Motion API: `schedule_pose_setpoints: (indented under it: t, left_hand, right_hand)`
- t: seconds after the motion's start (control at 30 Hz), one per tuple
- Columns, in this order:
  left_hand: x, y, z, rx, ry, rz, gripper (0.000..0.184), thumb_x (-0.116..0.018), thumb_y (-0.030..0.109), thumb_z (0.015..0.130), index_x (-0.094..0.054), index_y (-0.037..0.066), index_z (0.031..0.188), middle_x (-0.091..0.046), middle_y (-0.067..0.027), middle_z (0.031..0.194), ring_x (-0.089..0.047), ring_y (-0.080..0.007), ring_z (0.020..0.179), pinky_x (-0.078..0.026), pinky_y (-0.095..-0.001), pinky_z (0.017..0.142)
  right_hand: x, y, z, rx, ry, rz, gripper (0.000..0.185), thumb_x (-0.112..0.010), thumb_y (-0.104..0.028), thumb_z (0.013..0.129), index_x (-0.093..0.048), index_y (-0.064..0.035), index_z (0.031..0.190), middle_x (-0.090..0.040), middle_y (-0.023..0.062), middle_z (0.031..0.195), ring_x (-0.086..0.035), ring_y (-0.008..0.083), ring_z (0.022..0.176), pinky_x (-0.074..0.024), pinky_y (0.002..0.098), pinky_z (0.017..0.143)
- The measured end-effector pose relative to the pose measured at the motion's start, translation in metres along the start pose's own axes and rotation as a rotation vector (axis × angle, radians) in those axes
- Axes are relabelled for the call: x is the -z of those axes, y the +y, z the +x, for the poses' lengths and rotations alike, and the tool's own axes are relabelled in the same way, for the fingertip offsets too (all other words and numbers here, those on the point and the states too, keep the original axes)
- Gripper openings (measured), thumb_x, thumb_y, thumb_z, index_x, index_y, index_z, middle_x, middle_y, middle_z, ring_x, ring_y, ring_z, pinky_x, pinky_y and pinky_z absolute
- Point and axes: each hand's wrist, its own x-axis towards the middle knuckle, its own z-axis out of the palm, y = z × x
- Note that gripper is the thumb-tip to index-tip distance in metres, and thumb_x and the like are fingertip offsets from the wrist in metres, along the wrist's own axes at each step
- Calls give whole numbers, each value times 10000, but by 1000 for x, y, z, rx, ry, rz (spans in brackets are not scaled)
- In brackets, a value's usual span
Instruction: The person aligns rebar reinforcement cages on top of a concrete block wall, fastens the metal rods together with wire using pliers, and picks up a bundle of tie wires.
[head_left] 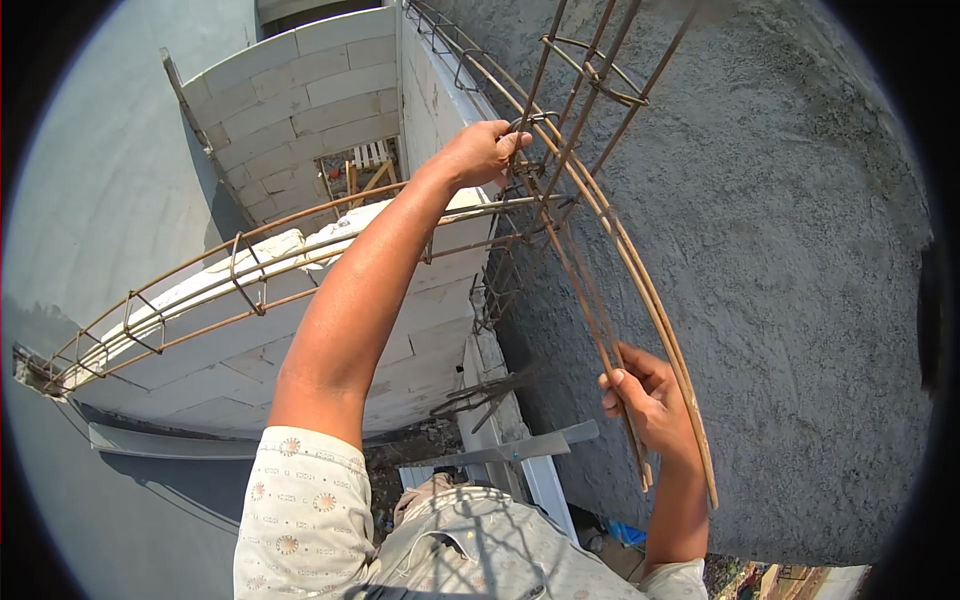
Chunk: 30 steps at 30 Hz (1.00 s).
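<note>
My left hand [482, 155] is closed at the junction of the steel bars, where upright and level bars meet; what its fingers grip there is partly hidden. Lower right, my right hand [648, 400] is wrapped round thin rusty rebar ends [600, 345] that hang down from the junction. Two longer bars [640, 270] curve past the outer side of my right hand. Above the left hand rise vertical bars [572, 105] tied with a square stirrup [620, 92]. A rebar cage [240, 270] with stirrups runs left from the junction along the wall top.
A rough grey plastered wall [780, 300] fills the right side. Light block walls [300, 90] stand at the upper left, with a wooden frame [372, 170] beyond. Below are a metal channel [520, 448], rubble [425, 445] and a blue item [627, 534].
</note>
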Motion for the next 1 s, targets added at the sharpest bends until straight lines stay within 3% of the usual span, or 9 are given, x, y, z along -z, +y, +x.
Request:
schedule_pose_setpoints:
  t: [0.13, 0.3, 0.4, 0.47, 0.5, 0.57, 0.63, 0.77, 1.0]
  left_hand:
    - [0, 3, -4, -3, -4, -4, 478, -540, 430, 1026, -615, -33, 1119, -628, -73, 867, -668, -169, 689, -568, -312, 645]
    - [0, 2, -5, 7, 3, 29, 512, -537, 456, 1019, -613, -29, 1167, -658, -108, 854, -708, -196, 706, -555, -335, 677]
    - [1, 5, -6, -6, 5, 16, 518, -542, 469, 1014, -619, -28, 1140, -644, -90, 822, -702, -183, 681, -538, -339, 667]
    - [1, 2, -2, 20, -11, 46, 507, -542, 463, 1015, -621, -23, 1136, -639, -82, 825, -694, -169, 669, -526, -329, 646]
    - [0, 10, -8, 36, -3, 69, 483, -538, 451, 1019, -631, -10, 1128, -636, -68, 826, -689, -154, 664, -484, -294, 556]
    - [1, 7, -7, 49, -35, 67, 458, -541, 438, 1019, -630, -3, 1105, -649, -70, 848, -693, -153, 684, -470, -280, 507]
    - [3, 13, -10, 63, -25, -2, 417, -559, 412, 1015, -622, 15, 1126, -677, -84, 922, -705, -143, 752, -456, -264, 439]
    - [12, 10, -12, 52, -64, -321, 397, -562, 376, 1019, -605, 50, 1240, -669, -91, 1104, -722, -185, 859, -478, -246, 461]
    - [6, 20, -18, 46, -11, -242, 393, -454, 346, 1070, -600, 28, 1251, -690, -86, 1077, -728, -178, 872, -471, -235, 484]
  right_hand:
    - [3, 9, 6, -95, 33, 123, 403, -587, -91, 967, -533, 146, 1289, -710, 142, 863, -687, 152, 660, -567, 284, 589]
    - [4, 6, 1, -107, 39, 160, 359, -564, -133, 996, -562, 118, 1253, -695, 105, 834, -673, 128, 646, -569, 253, 594]
    - [5, 7, 3, -86, 18, 203, 402, -563, -49, 962, -512, 154, 1306, -707, 155, 828, -697, 175, 644, -586, 290, 571]
    - [5, 11, 1, -76, 5, 256, 423, -567, -73, 972, -496, 157, 1321, -708, 152, 842, -694, 165, 655, -581, 280, 575]
    - [3, 11, 0, -76, 4, 271, 428, -568, -79, 974, -493, 157, 1324, -707, 149, 842, -692, 162, 656, -579, 278, 574]
    - [1, 13, 0, -86, -7, 339, 426, -587, -94, 975, -505, 153, 1312, -703, 134, 835, -681, 149, 645, -571, 266, 571]
    - [4, 25, 2, -70, -67, 439, 425, -641, -173, 974, -556, 67, 1314, -707, 91, 873, -667, 110, 657, -557, 239, 582]
    - [2, 38, 6, -86, -93, 506, 475, -704, -206, 947, -568, 13, 1346, -714, 82, 874, -664, 99, 655, -554, 233, 592]
    - [-6, 48, 8, -74, -89, 497, 411, -614, -121, 973, -560, 71, 1332, -702, 58, 824, -615, 68, 638, -494, 229, 576]
